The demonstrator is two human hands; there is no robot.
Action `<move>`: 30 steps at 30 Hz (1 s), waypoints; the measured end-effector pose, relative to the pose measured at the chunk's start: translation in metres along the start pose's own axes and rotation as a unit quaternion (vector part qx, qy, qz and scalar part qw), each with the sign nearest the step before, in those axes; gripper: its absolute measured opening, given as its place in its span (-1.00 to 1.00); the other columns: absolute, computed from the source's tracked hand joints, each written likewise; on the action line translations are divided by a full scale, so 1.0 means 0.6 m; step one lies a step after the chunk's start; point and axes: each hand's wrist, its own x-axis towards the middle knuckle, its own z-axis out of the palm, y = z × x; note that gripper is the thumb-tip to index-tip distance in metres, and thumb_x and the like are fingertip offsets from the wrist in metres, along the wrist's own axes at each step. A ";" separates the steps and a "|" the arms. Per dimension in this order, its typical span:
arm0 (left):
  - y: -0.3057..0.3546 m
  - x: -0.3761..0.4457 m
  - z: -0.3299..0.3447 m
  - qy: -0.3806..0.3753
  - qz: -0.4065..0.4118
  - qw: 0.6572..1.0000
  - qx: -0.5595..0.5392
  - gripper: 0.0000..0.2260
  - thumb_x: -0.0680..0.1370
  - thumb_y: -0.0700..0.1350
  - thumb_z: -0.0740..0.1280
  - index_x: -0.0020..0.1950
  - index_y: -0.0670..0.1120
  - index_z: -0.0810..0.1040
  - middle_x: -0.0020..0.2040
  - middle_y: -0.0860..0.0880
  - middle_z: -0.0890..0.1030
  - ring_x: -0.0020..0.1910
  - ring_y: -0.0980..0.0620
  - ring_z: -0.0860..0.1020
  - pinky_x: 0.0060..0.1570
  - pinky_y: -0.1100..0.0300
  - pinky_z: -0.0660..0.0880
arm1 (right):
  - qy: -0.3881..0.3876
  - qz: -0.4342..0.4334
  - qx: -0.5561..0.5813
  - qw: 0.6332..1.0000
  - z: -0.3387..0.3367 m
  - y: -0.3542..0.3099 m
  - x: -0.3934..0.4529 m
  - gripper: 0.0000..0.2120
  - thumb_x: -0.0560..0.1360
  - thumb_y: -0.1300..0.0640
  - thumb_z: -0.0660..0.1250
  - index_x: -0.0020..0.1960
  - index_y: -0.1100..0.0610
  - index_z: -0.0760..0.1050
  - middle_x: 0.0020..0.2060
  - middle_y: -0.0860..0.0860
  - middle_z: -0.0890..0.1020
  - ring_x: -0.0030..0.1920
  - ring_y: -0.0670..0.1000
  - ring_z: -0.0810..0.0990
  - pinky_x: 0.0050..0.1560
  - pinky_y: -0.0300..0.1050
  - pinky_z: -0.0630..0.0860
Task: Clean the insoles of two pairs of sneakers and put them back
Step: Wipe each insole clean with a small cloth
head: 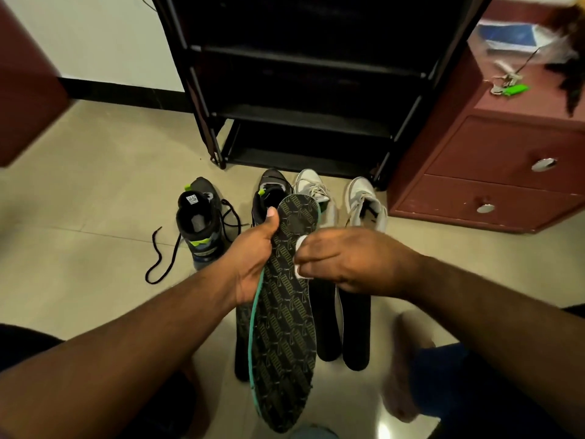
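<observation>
Patterned insole [286, 312] held upright over the floor [95, 217], heel end cut off near the bottom frame edge. Left hand [253, 258] grips its left edge, thumb on top. Right hand [342, 259] pinches a small white wipe [300, 248] against the insole; wipe mostly hidden by fingers. Three dark insoles [356, 327] lie beneath, partly covered. Black sneakers [201, 223] and white sneakers [364, 201] stand before the rack [300, 90].

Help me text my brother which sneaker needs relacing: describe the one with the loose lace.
Find the black shoe rack. Four sneakers stand on the floor before it; take the far-left dark sneaker, apart from the rest. Only it has a black lace trailing across the tiles.
</observation>
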 end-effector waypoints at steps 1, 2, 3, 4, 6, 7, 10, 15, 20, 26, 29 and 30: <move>0.000 0.002 -0.001 0.000 0.000 1.000 -0.003 -0.43 0.62 0.27 0.07 0.21 -0.17 0.59 -0.07 -0.17 0.70 -0.27 -0.07 0.66 -0.27 0.11 0.60 | -0.006 0.004 0.003 1.000 0.000 0.004 -0.002 -0.67 0.29 0.37 0.35 0.04 0.22 0.64 0.01 0.10 0.67 0.06 0.11 0.62 -0.04 -0.04 0.62; 0.000 0.002 0.001 0.001 0.004 1.000 -0.009 -0.45 0.63 0.25 0.08 0.23 -0.17 0.57 -0.05 -0.18 0.70 -0.25 -0.08 0.67 -0.26 0.08 0.63 | -0.005 0.028 0.006 1.000 -0.005 0.015 -0.003 -0.67 0.31 0.37 0.35 0.05 0.23 0.63 0.03 0.10 0.67 0.07 0.11 0.62 -0.04 -0.01 0.62; 0.000 0.003 0.002 0.004 0.011 1.000 -0.017 -0.48 0.63 0.22 0.10 0.25 -0.18 0.56 -0.03 -0.19 0.70 -0.22 -0.09 0.68 -0.24 0.04 0.66 | 0.007 0.057 0.005 0.998 -0.012 0.028 -0.006 -0.69 0.35 0.35 0.30 0.06 0.22 0.63 0.04 0.09 0.66 0.08 0.11 0.61 -0.05 0.00 0.62; 0.000 0.004 0.004 0.006 0.018 1.000 -0.025 -0.50 0.63 0.20 0.11 0.26 -0.18 0.55 0.00 -0.21 0.69 -0.20 -0.10 0.69 -0.20 0.03 0.66 | 0.022 0.077 -0.003 0.997 -0.019 0.039 -0.009 -0.69 0.39 0.31 0.23 0.07 0.21 0.63 0.04 0.08 0.66 0.07 0.10 0.61 -0.05 -0.01 0.62; -0.001 0.007 0.004 0.008 0.018 1.000 -0.023 -0.49 0.63 0.20 0.12 0.27 -0.18 0.54 0.06 -0.22 0.68 -0.15 -0.12 0.68 -0.15 0.00 0.65 | 0.027 0.073 -0.004 0.997 -0.022 0.032 -0.009 -0.67 0.40 0.27 0.17 0.05 0.21 0.63 0.02 0.08 0.67 0.06 0.09 0.62 -0.04 -0.02 0.62; -0.002 0.008 0.002 0.005 0.010 1.000 -0.017 -0.46 0.62 0.24 0.11 0.28 -0.18 0.55 0.09 -0.22 0.67 -0.12 -0.13 0.67 -0.10 -0.02 0.63 | 0.021 0.054 -0.001 0.998 -0.015 0.019 -0.006 -0.68 0.38 0.30 0.20 0.04 0.21 0.63 0.01 0.09 0.67 0.05 0.10 0.62 -0.04 -0.02 0.62; -0.001 0.009 -0.001 -0.008 -0.014 1.000 -0.021 -0.36 0.60 0.31 0.06 0.25 -0.20 0.59 0.12 -0.19 0.66 -0.05 -0.12 0.64 0.01 0.00 0.55 | -0.017 -0.008 0.012 1.000 0.004 -0.017 0.001 -0.71 0.35 0.34 0.27 0.01 0.21 0.64 0.00 0.10 0.67 0.05 0.10 0.62 0.02 -0.02 0.57; -0.004 0.006 0.006 -0.002 0.021 1.000 -0.021 -0.50 0.64 0.20 0.06 0.18 -0.18 0.56 -0.03 -0.23 0.69 -0.17 -0.09 0.69 -0.18 0.05 0.66 | 0.039 0.097 -0.018 0.994 -0.023 0.045 -0.013 -0.66 0.42 0.26 0.14 0.04 0.21 0.64 0.00 0.07 0.68 0.04 0.09 0.63 -0.06 -0.04 0.62; -0.004 0.008 0.000 -0.008 -0.017 1.000 -0.003 -0.42 0.61 0.28 0.08 0.22 -0.17 0.60 0.02 -0.18 0.69 -0.19 -0.10 0.67 -0.21 0.08 0.61 | -0.005 0.006 0.001 1.000 0.006 -0.009 0.001 -0.70 0.30 0.37 0.34 0.01 0.23 0.64 -0.02 0.11 0.68 0.03 0.10 0.63 -0.05 -0.04 0.62; -0.004 0.010 0.002 -0.008 0.020 0.999 -0.025 -0.49 0.64 0.22 0.05 0.20 -0.16 0.55 0.03 -0.24 0.68 -0.09 -0.10 0.70 -0.04 -0.01 0.64 | 0.057 0.106 -0.024 0.992 -0.016 0.048 -0.013 -0.69 0.42 0.30 0.17 0.03 0.22 0.65 -0.01 0.08 0.68 0.03 0.11 0.64 -0.10 0.00 0.63; -0.004 0.010 0.000 -0.007 -0.002 1.000 -0.019 -0.45 0.62 0.25 0.08 0.17 -0.17 0.60 -0.01 -0.19 0.69 -0.18 -0.09 0.67 -0.10 0.01 0.62 | 0.009 0.038 -0.001 0.999 -0.002 0.003 0.001 -0.62 0.40 0.26 0.09 0.02 0.22 0.64 -0.01 0.09 0.67 0.03 0.10 0.63 -0.04 -0.05 0.62; -0.003 0.009 0.000 -0.009 -0.009 1.000 -0.019 -0.44 0.62 0.27 0.08 0.17 -0.17 0.61 -0.02 -0.19 0.69 -0.20 -0.09 0.66 -0.10 0.04 0.58 | -0.005 0.020 0.000 1.000 0.001 -0.003 0.003 -0.62 0.39 0.26 0.09 0.02 0.23 0.64 -0.01 0.10 0.67 0.03 0.11 0.63 -0.03 -0.05 0.61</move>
